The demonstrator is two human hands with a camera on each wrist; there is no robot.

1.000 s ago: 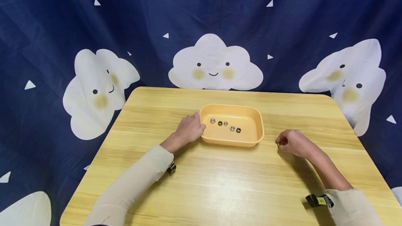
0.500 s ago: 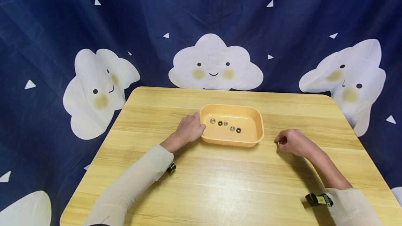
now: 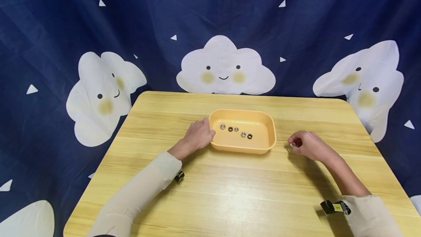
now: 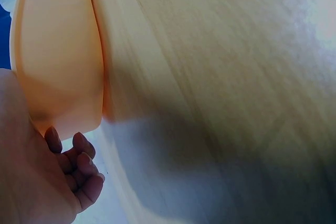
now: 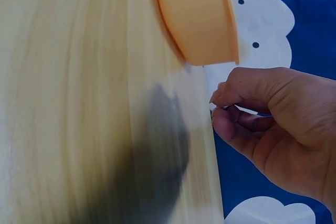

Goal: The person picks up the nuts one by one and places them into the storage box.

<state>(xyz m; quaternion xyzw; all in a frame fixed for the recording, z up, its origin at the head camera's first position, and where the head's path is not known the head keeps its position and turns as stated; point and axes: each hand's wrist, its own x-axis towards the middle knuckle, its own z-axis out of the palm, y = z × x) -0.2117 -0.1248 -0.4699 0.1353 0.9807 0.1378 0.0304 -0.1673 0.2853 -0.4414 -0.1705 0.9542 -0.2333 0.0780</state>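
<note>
A shallow yellow-orange plastic tray (image 3: pixel 241 149) rests on the table, with several small hex nuts in it, some silver (image 3: pixel 223 127) and some dark (image 3: pixel 250 136). My left hand (image 3: pixel 198 134) grips the tray's left end, thumb over the rim; the left wrist view shows its curled fingers (image 4: pixel 86 174) beside the tray wall (image 4: pixel 60 51). To the right of the tray, my right hand (image 3: pixel 310 145) pinches a small silver nut (image 3: pixel 292 144) between thumb and fingertips, just above the table. In the right wrist view, the fingers of the right hand (image 5: pixel 278 124) mostly hide the nut.
The light wood-grain table (image 3: pixel 210 193) extends around the tray on all sides. Behind its far edge hangs a dark blue curtain (image 3: pixel 158 21) printed with white clouds. Black wrist devices (image 3: pixel 332 207) sit at both sleeve cuffs.
My right hand has risen slightly off the table with the nut, which now shows more plainly between the fingertips. The left hand, the tray and the nuts inside it stay in place.
</note>
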